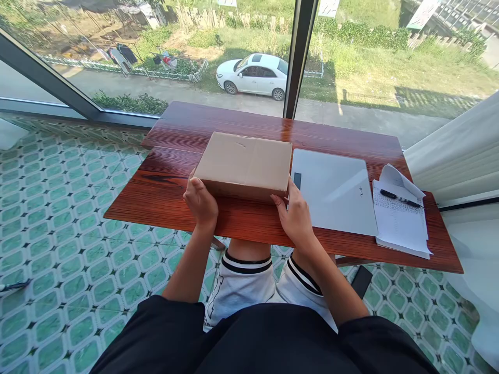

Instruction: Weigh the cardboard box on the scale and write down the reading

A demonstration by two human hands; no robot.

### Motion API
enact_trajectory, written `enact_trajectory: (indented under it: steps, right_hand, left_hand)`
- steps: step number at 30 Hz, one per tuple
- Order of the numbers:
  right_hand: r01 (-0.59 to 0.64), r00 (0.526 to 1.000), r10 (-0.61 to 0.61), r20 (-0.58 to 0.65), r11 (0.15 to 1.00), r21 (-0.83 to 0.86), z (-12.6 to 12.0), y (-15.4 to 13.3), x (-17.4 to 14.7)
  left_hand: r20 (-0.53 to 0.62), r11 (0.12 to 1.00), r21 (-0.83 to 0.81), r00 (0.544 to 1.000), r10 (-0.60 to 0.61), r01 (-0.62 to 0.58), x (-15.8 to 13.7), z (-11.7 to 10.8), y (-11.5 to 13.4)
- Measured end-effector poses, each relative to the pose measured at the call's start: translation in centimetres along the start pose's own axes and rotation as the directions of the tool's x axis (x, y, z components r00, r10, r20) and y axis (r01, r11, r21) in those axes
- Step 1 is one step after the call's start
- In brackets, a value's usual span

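Evidently holding a cardboard box (245, 162) between left hand (201, 202) and right hand (297, 212), just beyond both thumbs, with fingers partly curled at opposite ends, probably for balance, and left fingertips hidden. Close beside a silver laptop (333, 193), right of the right fingers.

The box (245, 161) spans the gap from the left hand (200, 201) to the right hand (295, 212), blocking the way straight ahead of these 2. Bare table (156, 200) leaves passage left of the left hand, plus a strip past the box's far side. Just right of the right hand the flat laptop (335, 195) intrudes, then paper (401, 228) and 1 pen (401, 198).
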State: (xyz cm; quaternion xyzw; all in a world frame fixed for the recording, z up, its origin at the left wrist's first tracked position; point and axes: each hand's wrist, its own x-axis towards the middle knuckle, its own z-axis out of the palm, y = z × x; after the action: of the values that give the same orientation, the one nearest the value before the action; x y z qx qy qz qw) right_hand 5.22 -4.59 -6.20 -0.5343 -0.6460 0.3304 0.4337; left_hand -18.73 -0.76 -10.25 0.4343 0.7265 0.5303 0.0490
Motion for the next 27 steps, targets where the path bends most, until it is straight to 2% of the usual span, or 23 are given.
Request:
enact_trajectory:
  steps: [6, 9, 14, 27]
  right_hand:
    - [0.028, 1.0, -0.029, -0.012, 0.995, -0.096, 0.2, -0.3, 0.1]
    - [0.034, 0.999, -0.038, -0.025, 0.992, -0.125, 0.1, -0.7, 0.1]
    - [0.004, 1.0, -0.009, -0.029, 0.988, -0.154, -0.4, -1.1, 0.1]
    - [0.027, 0.998, -0.03, -0.06, 0.998, -0.062, -1.4, -1.8, -0.2]
  left_hand:
    - [-0.063, 0.999, 0.014, 0.997, 0.048, -0.047, 0.2, -0.2, 0.5]
    - [-0.06, 0.999, 0.023, 0.998, 0.035, -0.034, 0.4, -0.2, 0.4]
    - [-0.068, 0.995, -0.014, 0.993, 0.099, -0.1, 0.5, -0.3, 0.5]
    - [-0.132, 0.986, -0.04, 0.979, 0.154, -0.161, 0.5, -1.3, 2.2]
